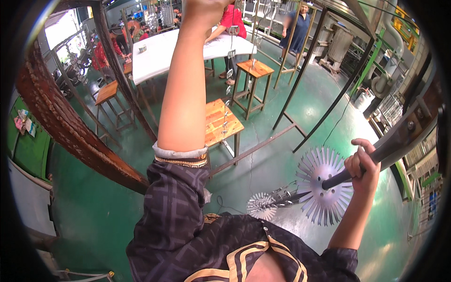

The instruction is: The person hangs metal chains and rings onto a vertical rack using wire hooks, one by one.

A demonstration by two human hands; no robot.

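Note:
My right hand is closed around a dark metal rod that slants down from the upper right. The rod passes through the middle of a shiny silver disc with radial fins. Left of that disc sit a smaller finned disc and a cluster of bright metal pieces. My left arm reaches straight up, and my left hand is cut off by the top edge. Its fingers look curled, and whatever it holds is hidden. A thin string of small metal pieces hangs just right of that arm.
Below is a green floor with wooden stools and a white table. Several people sit or stand around the table. A rusty curved beam crosses on the left. Dark slanted metal poles stand to the right.

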